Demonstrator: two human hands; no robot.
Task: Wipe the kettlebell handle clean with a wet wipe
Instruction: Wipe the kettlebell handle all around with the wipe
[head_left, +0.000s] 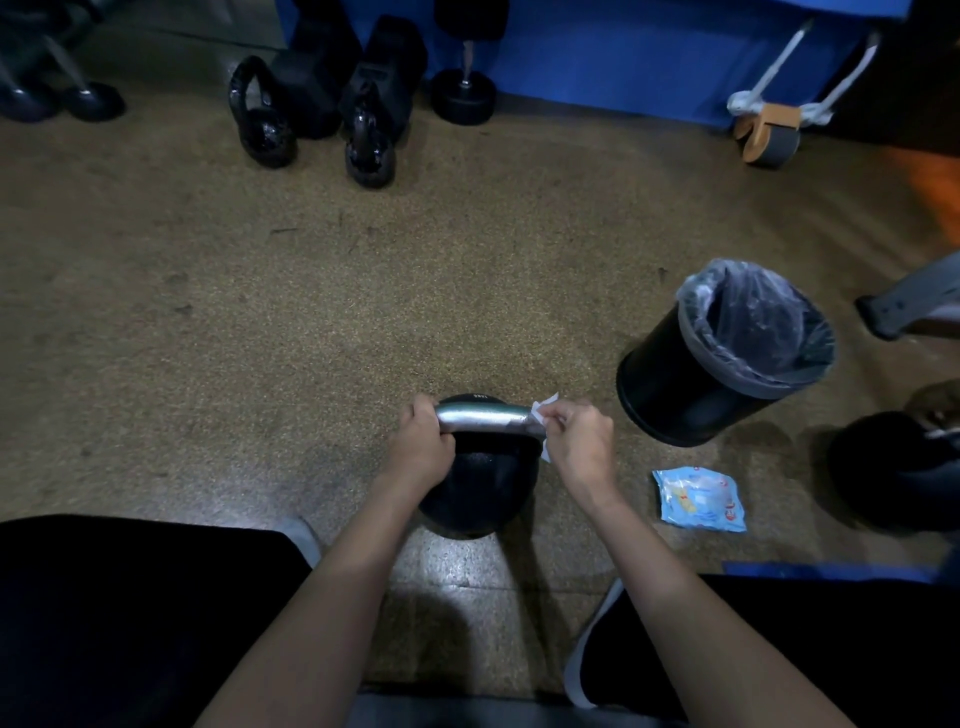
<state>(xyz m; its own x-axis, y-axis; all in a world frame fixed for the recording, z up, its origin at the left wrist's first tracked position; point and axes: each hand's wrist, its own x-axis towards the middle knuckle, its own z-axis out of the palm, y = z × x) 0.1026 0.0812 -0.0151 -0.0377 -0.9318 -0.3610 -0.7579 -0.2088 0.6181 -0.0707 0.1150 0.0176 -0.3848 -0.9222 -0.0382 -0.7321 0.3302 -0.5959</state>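
Kettlebell (478, 483) on the floor (311, 338), right in front of the person, between the knees. Handle (483, 415) on top, running left-right.

Hands:
- Left hand (423, 447) is curled round the handle's left end, steadying it.
- Right hand (576, 441) pinches the wet wipe (545, 410) onto the right end. The wipe is folded over the bar, with white corners poking out above and below the fingers.

My read of the step: a wiping pass along the bar. To do it well:
- Clamp the left hand firmly so the bell doesn't rock.
- Wrap the wipe fully round the bar, not just over the top.
- Drag it toward the left hand with a firm squeeze, twisting to reach the underside.
- Swap grips afterwards, otherwise the patch under the left hand likely gets missed.
- Give the bends where the handle meets the body their own pass.

Looks: the handle is bare silvery metal, glossy, with a bright highlight along the top. The body is black and round, with small pale lettering near the top, unreadable. Can't tell grime from glare.

Around it: a blue-white wipe pack (698, 499) lies on the floor near the bell's right side. A black lined bin (722, 353) stands just past it, handy for the used wipe.
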